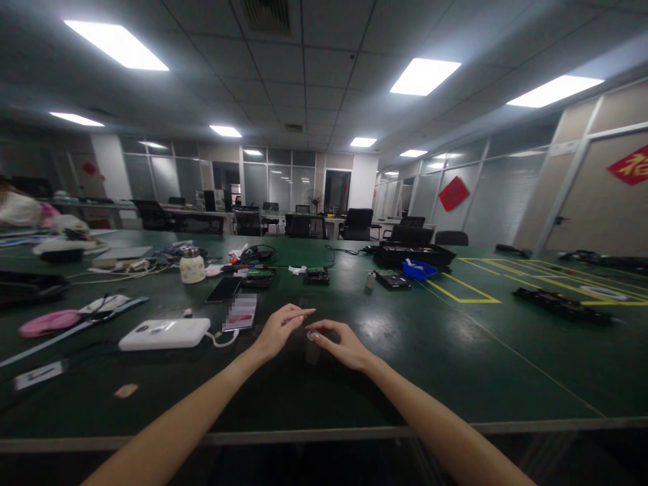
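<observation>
Standing upright, as far as the blur shows, the small translucent container (312, 352) is on the worktop (430, 385), just under the right hand (345, 345). That hand's thumb and fingers curl at its top; whether they grip, I cannot tell. The left hand (277, 331) hovers beside it, fingers extended, nothing visible in it. Handling looks barely begun: contact seems made, but no lifting or opening shows; what remains is unclear. Farther out, the white power bank (165, 335) and blue tray (419, 270) lie untouched
</observation>
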Action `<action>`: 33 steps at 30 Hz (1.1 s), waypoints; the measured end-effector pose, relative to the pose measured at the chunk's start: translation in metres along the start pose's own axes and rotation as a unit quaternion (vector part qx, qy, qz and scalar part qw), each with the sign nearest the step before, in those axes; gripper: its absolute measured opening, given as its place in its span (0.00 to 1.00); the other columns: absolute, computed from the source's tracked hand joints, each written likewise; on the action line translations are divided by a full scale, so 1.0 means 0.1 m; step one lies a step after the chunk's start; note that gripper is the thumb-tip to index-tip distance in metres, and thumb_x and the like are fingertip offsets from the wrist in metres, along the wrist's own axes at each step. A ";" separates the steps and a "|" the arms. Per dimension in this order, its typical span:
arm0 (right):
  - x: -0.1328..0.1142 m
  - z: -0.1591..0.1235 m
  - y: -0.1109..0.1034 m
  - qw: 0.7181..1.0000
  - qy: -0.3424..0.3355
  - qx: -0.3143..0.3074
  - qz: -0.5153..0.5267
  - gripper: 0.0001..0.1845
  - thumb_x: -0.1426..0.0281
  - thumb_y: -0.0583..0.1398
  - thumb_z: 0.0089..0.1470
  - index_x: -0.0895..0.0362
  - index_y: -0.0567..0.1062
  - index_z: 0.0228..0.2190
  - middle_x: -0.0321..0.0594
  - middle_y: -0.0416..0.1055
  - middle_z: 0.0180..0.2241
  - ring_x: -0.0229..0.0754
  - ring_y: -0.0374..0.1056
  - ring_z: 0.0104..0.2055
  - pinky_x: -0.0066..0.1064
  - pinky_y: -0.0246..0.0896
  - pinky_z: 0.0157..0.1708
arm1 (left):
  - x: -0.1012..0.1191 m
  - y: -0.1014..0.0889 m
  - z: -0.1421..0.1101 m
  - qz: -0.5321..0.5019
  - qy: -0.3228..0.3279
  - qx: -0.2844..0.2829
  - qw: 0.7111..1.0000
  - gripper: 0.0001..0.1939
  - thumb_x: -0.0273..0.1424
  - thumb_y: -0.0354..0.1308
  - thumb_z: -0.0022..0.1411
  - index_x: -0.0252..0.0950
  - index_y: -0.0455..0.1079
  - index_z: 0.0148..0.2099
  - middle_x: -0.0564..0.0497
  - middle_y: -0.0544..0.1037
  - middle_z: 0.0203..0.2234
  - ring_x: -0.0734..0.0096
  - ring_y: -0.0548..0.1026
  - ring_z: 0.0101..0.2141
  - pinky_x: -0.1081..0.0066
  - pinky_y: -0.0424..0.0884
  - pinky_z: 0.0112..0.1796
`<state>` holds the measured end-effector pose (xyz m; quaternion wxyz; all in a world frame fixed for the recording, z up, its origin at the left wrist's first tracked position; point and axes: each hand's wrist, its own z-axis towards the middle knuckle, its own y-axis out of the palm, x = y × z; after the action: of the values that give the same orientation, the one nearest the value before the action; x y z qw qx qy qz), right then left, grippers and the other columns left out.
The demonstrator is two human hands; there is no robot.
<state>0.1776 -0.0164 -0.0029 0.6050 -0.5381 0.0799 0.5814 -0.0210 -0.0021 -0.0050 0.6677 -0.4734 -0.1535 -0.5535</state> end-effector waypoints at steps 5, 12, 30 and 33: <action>0.04 0.03 0.02 0.999 -0.009 0.042 -0.008 0.16 0.59 0.58 0.54 0.57 0.78 0.36 0.42 0.75 0.35 0.42 0.70 0.39 0.34 0.63 0.42 | -0.03 0.03 0.00 0.013 -0.032 -0.003 0.999 0.18 0.32 0.46 0.61 0.36 0.72 0.47 0.49 0.74 0.32 0.70 0.71 0.31 0.70 0.67 0.36; 0.17 0.14 -0.03 0.990 -0.001 0.138 0.007 0.18 0.57 0.56 0.55 0.56 0.78 0.37 0.42 0.76 0.37 0.44 0.70 0.42 0.36 0.61 0.46 | 0.02 0.07 -0.02 0.035 -0.032 -0.030 0.998 0.16 0.33 0.47 0.61 0.35 0.73 0.45 0.48 0.78 0.37 0.66 0.74 0.37 0.70 0.67 0.39; 0.12 0.09 -0.05 0.999 -0.015 0.030 0.010 0.19 0.56 0.56 0.55 0.55 0.78 0.38 0.42 0.76 0.41 0.45 0.69 0.46 0.37 0.60 0.49 | 0.01 0.07 -0.01 0.072 -0.031 0.016 0.997 0.17 0.38 0.48 0.62 0.36 0.69 0.47 0.51 0.75 0.29 0.70 0.71 0.30 0.73 0.63 0.29; 0.05 0.05 0.00 0.999 -0.007 0.011 0.030 0.20 0.56 0.56 0.55 0.58 0.78 0.37 0.41 0.77 0.37 0.44 0.71 0.41 0.35 0.63 0.45 | 0.01 0.07 -0.01 0.065 -0.027 0.008 0.998 0.16 0.38 0.48 0.62 0.36 0.70 0.45 0.52 0.75 0.29 0.70 0.72 0.30 0.73 0.63 0.29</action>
<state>0.1763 -0.0091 -0.0045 0.5936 -0.5247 0.0981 0.6022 -0.0147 -0.0038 -0.0086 0.7015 -0.4918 -0.1450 -0.4950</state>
